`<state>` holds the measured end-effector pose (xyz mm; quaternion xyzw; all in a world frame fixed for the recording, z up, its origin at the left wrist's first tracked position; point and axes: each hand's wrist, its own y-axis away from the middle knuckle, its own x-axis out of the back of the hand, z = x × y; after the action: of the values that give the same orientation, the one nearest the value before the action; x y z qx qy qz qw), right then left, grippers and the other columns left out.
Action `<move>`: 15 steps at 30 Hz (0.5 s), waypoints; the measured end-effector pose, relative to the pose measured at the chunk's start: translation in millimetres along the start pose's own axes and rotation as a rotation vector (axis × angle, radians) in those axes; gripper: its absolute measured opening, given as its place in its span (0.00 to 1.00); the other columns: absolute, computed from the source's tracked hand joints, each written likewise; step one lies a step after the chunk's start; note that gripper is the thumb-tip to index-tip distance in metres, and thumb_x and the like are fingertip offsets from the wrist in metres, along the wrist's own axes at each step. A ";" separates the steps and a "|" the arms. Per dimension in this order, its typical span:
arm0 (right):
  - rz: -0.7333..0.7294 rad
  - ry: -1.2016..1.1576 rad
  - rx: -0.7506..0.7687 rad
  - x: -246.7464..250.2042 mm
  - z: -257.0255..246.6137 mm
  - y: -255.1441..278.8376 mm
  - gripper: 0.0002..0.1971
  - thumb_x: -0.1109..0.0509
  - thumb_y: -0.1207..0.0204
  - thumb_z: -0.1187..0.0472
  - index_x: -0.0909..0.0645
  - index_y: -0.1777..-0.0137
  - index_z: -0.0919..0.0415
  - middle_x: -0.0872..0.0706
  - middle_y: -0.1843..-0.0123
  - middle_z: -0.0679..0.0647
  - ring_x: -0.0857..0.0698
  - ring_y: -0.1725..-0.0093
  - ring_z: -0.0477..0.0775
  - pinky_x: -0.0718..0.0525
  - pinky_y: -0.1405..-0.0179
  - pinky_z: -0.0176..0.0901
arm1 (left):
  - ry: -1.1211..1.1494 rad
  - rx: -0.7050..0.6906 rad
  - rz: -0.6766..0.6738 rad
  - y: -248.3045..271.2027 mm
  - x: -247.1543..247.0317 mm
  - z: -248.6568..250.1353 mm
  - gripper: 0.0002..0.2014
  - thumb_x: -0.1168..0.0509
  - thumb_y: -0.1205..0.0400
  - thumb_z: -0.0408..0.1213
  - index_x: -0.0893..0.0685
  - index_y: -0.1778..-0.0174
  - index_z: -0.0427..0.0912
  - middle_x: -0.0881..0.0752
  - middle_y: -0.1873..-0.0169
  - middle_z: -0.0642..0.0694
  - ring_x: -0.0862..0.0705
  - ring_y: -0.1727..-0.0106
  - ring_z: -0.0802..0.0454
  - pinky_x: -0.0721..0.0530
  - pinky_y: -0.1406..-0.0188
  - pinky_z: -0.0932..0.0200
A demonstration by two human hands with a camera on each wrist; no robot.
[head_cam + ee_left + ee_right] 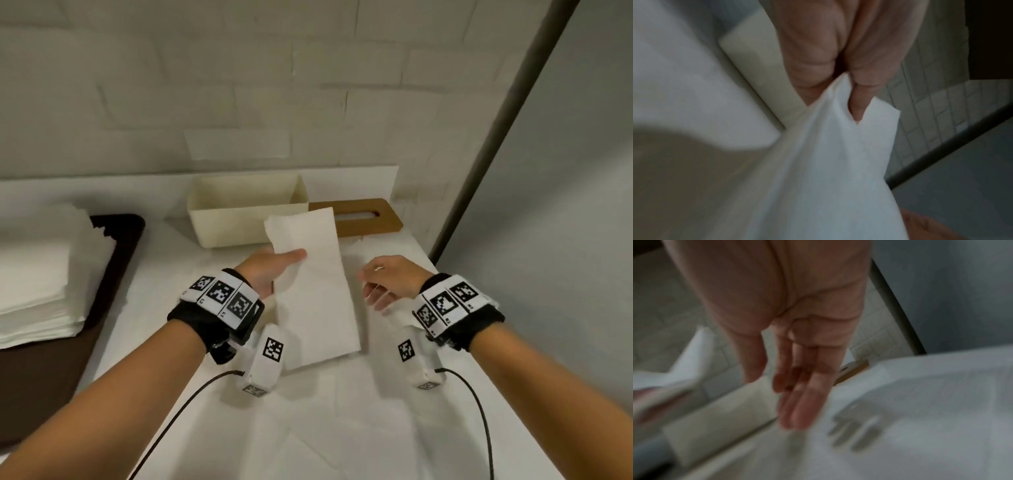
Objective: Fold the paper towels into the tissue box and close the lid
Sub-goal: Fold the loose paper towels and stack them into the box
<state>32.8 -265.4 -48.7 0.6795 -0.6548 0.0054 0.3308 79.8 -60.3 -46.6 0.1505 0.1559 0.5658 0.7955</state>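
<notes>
A: Scanning left to right: stack of paper towels (41, 274) on the dark tray (113, 246) far left, then left hand (270, 270) pinching a folded paper towel (315, 291), right hand (390, 279) beside it.

B: Box?

A: Tissue box (246, 212) sits far centre, open top, looks empty. Wooden lid (363, 217) lies flat just right of it, off the box.

B: Handling?

A: Towel is light, soft, limp; its far end flops up in front of the box wall. Will crumple if squeezed mid-sheet. I'd take it near an end or along the fold and support the free end.

B: Grips?

A: Left: thumb (291, 255) on top, fingers under the towel's far-left part, closed on it. Wrist view confirms a pinch. Right: fingers (803, 402) straight, relaxed, holding nothing, hovering above the table (342, 428); not touching the towel.
</notes>
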 end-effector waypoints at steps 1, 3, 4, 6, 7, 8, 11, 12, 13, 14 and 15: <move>0.093 0.128 0.001 7.2 6.8 -11.2 0.05 0.33 0.22 0.56 0.23 0.54 0.58 0.16 0.57 0.59 0.17 0.66 0.52 0.17 0.63 0.42 | -0.039 0.016 0.055 1.4 7.9 -1.5 0.19 0.36 0.19 0.33 0.24 0.32 0.31 0.17 0.37 0.35 0.17 0.43 0.40 0.21 0.41 0.48; 0.241 0.418 -0.024 22.6 21.3 -31.6 0.12 0.31 0.24 0.56 0.23 0.43 0.57 0.18 0.41 0.60 0.16 0.47 0.56 0.21 0.49 0.43 | -0.097 0.048 0.138 4.7 21.2 -9.1 0.19 0.36 0.19 0.33 0.25 0.33 0.29 0.16 0.42 0.35 0.17 0.46 0.40 0.20 0.44 0.49; 0.261 0.508 -0.052 28.5 28.6 -41.1 0.21 0.31 0.26 0.55 0.27 0.34 0.59 0.22 0.33 0.60 0.20 0.37 0.59 0.23 0.41 0.44 | -0.121 0.060 0.150 6.7 24.8 -14.0 0.19 0.37 0.18 0.33 0.25 0.33 0.29 0.15 0.46 0.36 0.17 0.49 0.41 0.20 0.46 0.50; 0.246 0.597 -0.103 35.8 37.7 -56.8 0.36 0.28 0.29 0.51 0.37 0.24 0.62 0.31 0.24 0.61 0.30 0.26 0.61 0.27 0.29 0.49 | -0.181 0.085 0.156 10.4 24.9 -23.8 0.17 0.38 0.18 0.34 0.24 0.35 0.29 0.15 0.53 0.38 0.16 0.54 0.43 0.19 0.52 0.53; 0.244 0.631 -0.122 37.5 40.0 -63.2 0.41 0.26 0.31 0.48 0.39 0.23 0.63 0.33 0.23 0.61 0.32 0.24 0.62 0.29 0.27 0.51 | -0.209 0.097 0.173 11.4 22.7 -28.0 0.17 0.38 0.17 0.36 0.23 0.35 0.29 0.15 0.52 0.38 0.16 0.54 0.42 0.19 0.53 0.54; 0.247 0.646 -0.132 39.4 41.9 -69.4 0.43 0.25 0.33 0.46 0.39 0.23 0.63 0.33 0.23 0.61 0.33 0.24 0.62 0.29 0.27 0.53 | -0.224 0.102 0.197 11.3 20.2 -30.8 0.18 0.38 0.18 0.37 0.23 0.36 0.29 0.15 0.50 0.37 0.16 0.52 0.41 0.18 0.52 0.53; 0.167 0.574 -0.128 40.7 42.6 -80.8 0.44 0.23 0.35 0.46 0.38 0.23 0.62 0.31 0.23 0.59 0.30 0.25 0.61 0.28 0.28 0.51 | -0.190 0.094 0.268 7.7 13.8 -33.8 0.19 0.38 0.17 0.39 0.24 0.36 0.28 0.16 0.51 0.37 0.17 0.52 0.41 0.18 0.48 0.49; 0.136 0.558 -0.131 39.2 42.2 -81.9 0.45 0.23 0.36 0.46 0.38 0.23 0.62 0.31 0.23 0.59 0.29 0.25 0.61 0.28 0.27 0.51 | -0.164 0.094 0.287 7.4 11.2 -33.0 0.19 0.39 0.17 0.38 0.25 0.35 0.28 0.16 0.53 0.38 0.17 0.54 0.42 0.18 0.51 0.50; 0.109 0.541 -0.132 38.4 40.5 -81.3 0.44 0.22 0.36 0.47 0.38 0.23 0.62 0.29 0.24 0.59 0.28 0.26 0.61 0.27 0.28 0.51 | -0.140 0.088 0.303 6.2 8.2 -32.3 0.19 0.41 0.16 0.38 0.26 0.34 0.28 0.16 0.52 0.37 0.17 0.52 0.41 0.18 0.51 0.50; 0.094 0.513 -0.126 38.3 38.5 -79.9 0.41 0.23 0.35 0.49 0.35 0.24 0.63 0.26 0.26 0.60 0.26 0.29 0.62 0.26 0.29 0.51 | -0.117 0.083 0.311 5.0 4.8 -30.7 0.19 0.42 0.15 0.37 0.27 0.31 0.29 0.16 0.47 0.35 0.17 0.47 0.38 0.19 0.48 0.49; 0.092 0.476 -0.100 39.0 36.0 -78.3 0.37 0.24 0.32 0.51 0.32 0.26 0.64 0.23 0.29 0.61 0.23 0.31 0.62 0.25 0.31 0.50 | -0.092 0.078 0.320 3.2 1.8 -29.6 0.20 0.44 0.14 0.37 0.29 0.29 0.30 0.18 0.40 0.33 0.19 0.40 0.36 0.21 0.43 0.48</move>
<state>93.0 -322.3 -94.3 0.6113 -0.5882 0.1481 0.5084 65.3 -55.7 -72.3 0.2299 0.1152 0.6714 0.6951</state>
